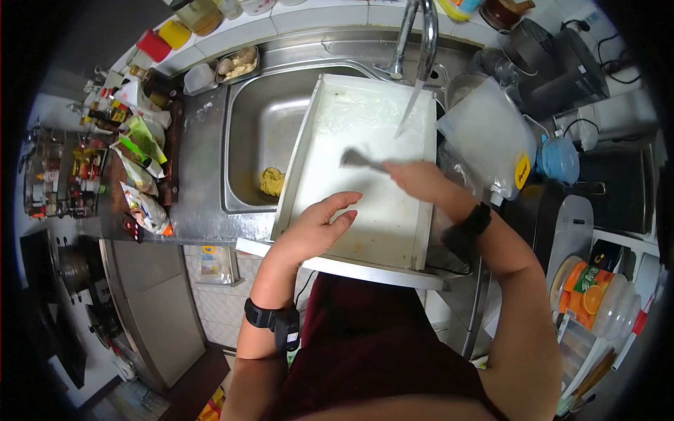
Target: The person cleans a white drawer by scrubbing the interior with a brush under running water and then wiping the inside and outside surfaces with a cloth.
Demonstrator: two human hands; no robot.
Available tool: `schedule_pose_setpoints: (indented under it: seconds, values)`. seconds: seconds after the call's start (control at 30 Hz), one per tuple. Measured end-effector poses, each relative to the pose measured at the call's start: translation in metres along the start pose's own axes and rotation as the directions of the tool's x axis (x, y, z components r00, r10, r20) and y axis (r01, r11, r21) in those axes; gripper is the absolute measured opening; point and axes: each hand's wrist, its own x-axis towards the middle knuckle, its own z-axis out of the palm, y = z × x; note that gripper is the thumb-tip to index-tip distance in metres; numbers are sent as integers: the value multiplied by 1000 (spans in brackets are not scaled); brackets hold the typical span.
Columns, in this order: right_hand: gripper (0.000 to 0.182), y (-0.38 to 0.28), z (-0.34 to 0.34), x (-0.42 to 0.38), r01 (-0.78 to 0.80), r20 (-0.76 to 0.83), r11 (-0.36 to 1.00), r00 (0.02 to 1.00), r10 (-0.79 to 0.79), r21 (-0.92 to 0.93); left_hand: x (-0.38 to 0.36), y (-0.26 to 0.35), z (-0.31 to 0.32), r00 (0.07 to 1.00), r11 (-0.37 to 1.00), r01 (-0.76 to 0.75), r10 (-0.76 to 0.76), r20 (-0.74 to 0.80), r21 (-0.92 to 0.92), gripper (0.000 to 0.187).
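A white drawer (330, 126) lies tilted across the sink, its front panel (372, 272) toward my body. Tap water (409, 112) runs into its far right part, and the bottom looks wet with small dark specks near me. My right hand (415, 180) is closed around the handle of a small grey brush (357, 158), motion-blurred above the drawer's bottom. Over the drawer's near left side is my left hand (314, 226), fingers loosely apart and holding nothing.
The steel sink (260, 119) shows at left, with a yellow cloth (272, 182) in it. The faucet (427, 42) arches over the far edge. Bottles and packets (144, 165) crowd the left counter. A large translucent container (484, 126) and a blue jug (560, 158) stand at right.
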Motion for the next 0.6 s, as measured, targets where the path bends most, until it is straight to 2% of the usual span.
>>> schedule_pose_setpoints:
  seconds: [0.07,0.17,0.27,0.37,0.47,0.57,0.6]
  values:
    - [28,-13,-7,-11,62,-35,998,997,-62,20,-2,2,-6,1000,1000,12,-12,-10,-1,37]
    - [24,31,-2,10,-185,-138,982,974,179,-33,5,5,6,999,999,42,-42,-8,-13,35]
    - [27,47,4,53,-410,-211,893,904,372,-186,6,-1,3,998,998,56,-56,14,-16,34]
    - [22,30,12,39,-485,-263,841,866,425,-240,6,0,3,998,998,57,-57,7,-40,34]
    - [17,8,-3,-18,-166,-44,939,986,160,-301,6,-3,3,999,999,32,-32,1,-25,33]
    - [15,-31,-55,-67,-26,136,956,988,68,-294,4,1,3,999,999,35,-36,-9,-30,33]
    - [15,-34,-65,-74,49,156,961,988,-6,-271,5,-2,2,1000,1000,21,-22,-13,-20,33]
